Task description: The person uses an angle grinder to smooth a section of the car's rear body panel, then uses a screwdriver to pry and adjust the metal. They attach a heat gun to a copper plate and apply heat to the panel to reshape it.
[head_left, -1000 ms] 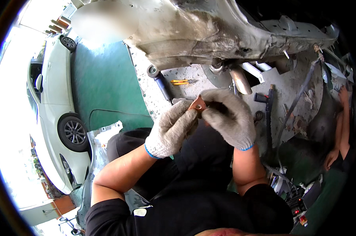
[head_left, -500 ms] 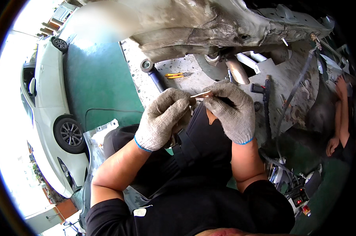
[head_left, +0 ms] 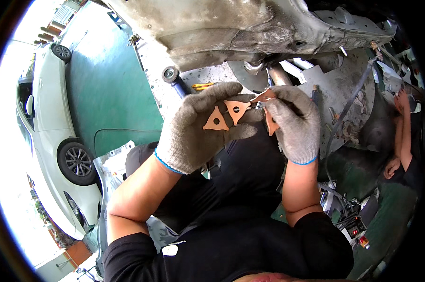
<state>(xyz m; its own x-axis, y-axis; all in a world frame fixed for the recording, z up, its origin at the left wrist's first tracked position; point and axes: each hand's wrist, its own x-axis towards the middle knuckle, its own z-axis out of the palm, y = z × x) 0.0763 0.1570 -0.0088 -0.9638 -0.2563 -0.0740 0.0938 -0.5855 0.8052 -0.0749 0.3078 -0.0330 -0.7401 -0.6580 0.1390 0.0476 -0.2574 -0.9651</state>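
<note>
My left hand (head_left: 189,141), in a grey knit glove with a blue cuff edge, is turned palm up with its fingers loosely spread. Across its palm and fingers lie two flat, copper-coloured triangular washers (head_left: 216,125), each with a round hole. In the same kind of glove, my right hand (head_left: 301,124) pinches a tilted copper-coloured washer (head_left: 264,96) between thumb and fingers, close to the left fingertips. Another copper-coloured piece (head_left: 271,124) sticks out below the right thumb, partly hidden.
A dirty, pale car body section (head_left: 208,33) spans the top. On the bench below lie a blue-handled power tool (head_left: 177,82) and yellow-handled pliers (head_left: 203,86). A hose (head_left: 350,108) hangs at right, near another person's arms (head_left: 403,127). A white car (head_left: 52,117) stands left.
My left hand has turned palm up and opened out, bringing the washers into view. My right hand has moved slightly right, still pinching copper-coloured pieces.
</note>
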